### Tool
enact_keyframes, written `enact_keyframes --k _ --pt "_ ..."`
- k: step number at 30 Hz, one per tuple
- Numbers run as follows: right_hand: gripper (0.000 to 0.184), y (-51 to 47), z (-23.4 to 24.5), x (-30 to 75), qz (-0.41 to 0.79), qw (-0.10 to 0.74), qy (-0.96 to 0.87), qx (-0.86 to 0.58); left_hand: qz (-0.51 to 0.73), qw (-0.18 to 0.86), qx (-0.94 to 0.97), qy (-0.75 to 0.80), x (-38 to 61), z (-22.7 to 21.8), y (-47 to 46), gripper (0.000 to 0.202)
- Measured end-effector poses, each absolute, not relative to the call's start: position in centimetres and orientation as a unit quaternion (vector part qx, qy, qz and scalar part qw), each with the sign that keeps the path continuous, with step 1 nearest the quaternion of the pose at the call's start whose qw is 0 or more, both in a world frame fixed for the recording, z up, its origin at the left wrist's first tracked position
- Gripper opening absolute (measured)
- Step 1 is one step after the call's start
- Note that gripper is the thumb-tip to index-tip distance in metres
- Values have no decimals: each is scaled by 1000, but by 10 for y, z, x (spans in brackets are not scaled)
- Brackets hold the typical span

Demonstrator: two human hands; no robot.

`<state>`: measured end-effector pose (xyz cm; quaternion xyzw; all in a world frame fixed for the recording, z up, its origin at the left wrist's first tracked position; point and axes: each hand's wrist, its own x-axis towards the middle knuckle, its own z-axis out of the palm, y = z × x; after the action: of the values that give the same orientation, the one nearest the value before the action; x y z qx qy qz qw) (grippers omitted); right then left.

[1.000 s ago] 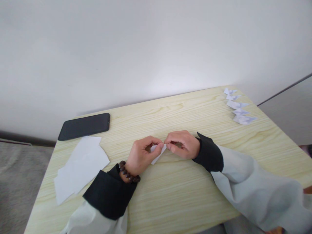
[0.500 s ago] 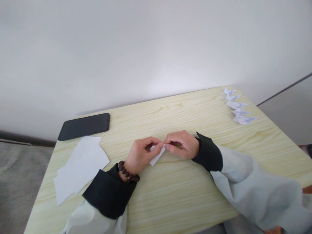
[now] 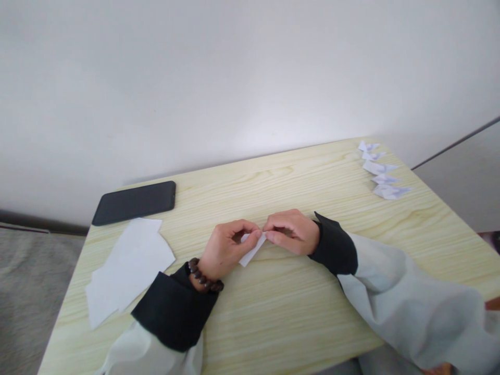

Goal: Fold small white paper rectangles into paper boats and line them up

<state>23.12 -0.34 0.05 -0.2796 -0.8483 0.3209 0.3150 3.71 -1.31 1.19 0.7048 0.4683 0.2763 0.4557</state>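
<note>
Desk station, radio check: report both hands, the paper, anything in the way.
Left hand pinching folded white paper; right hand at its upper tip. Smartphone and loose paper sheets left, folded paper shapes far right, all apart from both hands.

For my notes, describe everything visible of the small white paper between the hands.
The small white paper looks thin, plain and apparently folded, slanting from lower left to upper right, with one straight long edge showing. The left hand pinches it; the right hand pinches its upper end. It is over the pale table, partly hidden behind the left hand, so its full shape is unclear.
</note>
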Motion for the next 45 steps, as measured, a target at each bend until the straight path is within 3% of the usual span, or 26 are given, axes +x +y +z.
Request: enact_keyframes --k 45 --pt "17 -2 1 232 335 312 -849 -265 272 465 704 462 36 9 -14 23"
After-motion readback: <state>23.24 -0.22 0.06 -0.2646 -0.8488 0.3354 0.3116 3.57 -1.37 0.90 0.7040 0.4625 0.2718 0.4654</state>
